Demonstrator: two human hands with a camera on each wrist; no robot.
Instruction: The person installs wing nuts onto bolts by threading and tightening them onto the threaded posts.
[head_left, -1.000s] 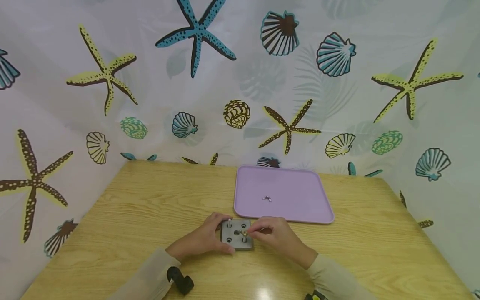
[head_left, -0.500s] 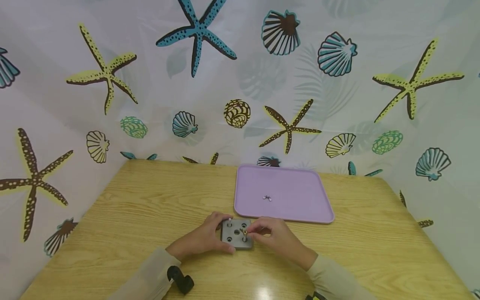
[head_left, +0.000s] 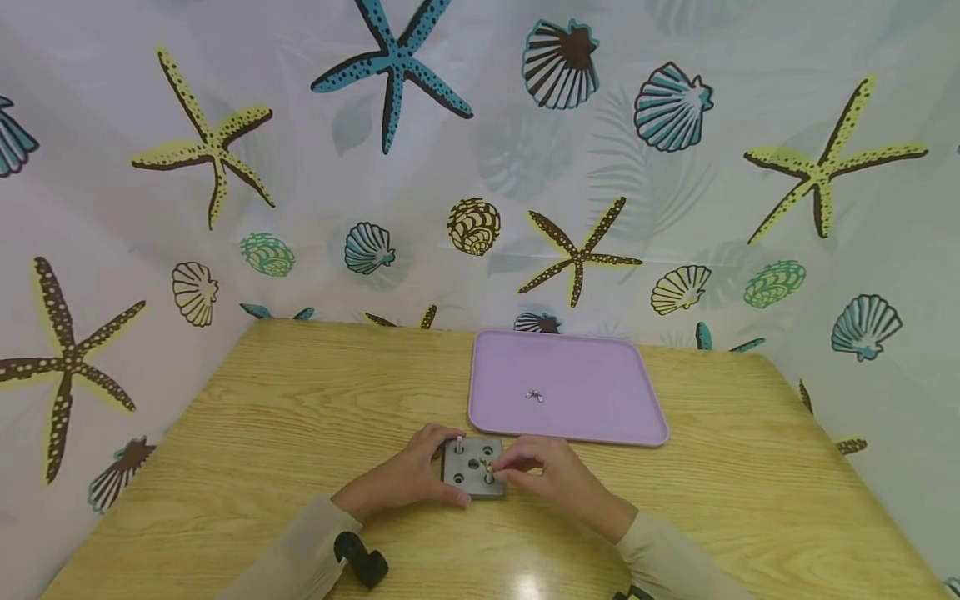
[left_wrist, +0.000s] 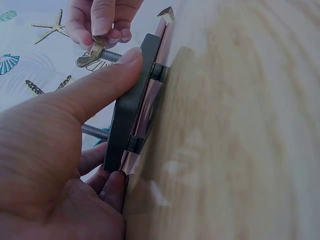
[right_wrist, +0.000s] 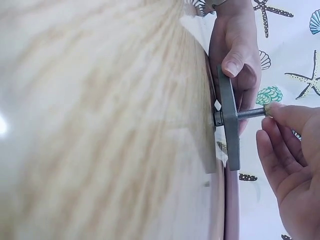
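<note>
A square grey metal plate with several holes lies flat near the table's front. My left hand grips its left side, thumb along the near edge and fingers at the far edge. Two threaded bolts stand up from the plate: one at the far left corner, the other bolt at the near right. At the top of that near right bolt, thumb and fingertips of my right hand pinch a brass wing nut. Bolt heads show beneath the plate in the left wrist view.
Just behind the plate lies a purple tray holding a small silvery wing-shaped piece. The wooden table ends at a hanging cloth printed with starfish and shells.
The fingers of my right hand have shifted slightly at the bolt top, and the brass wing nut has turned. My left hand and the plate have kept their place.
</note>
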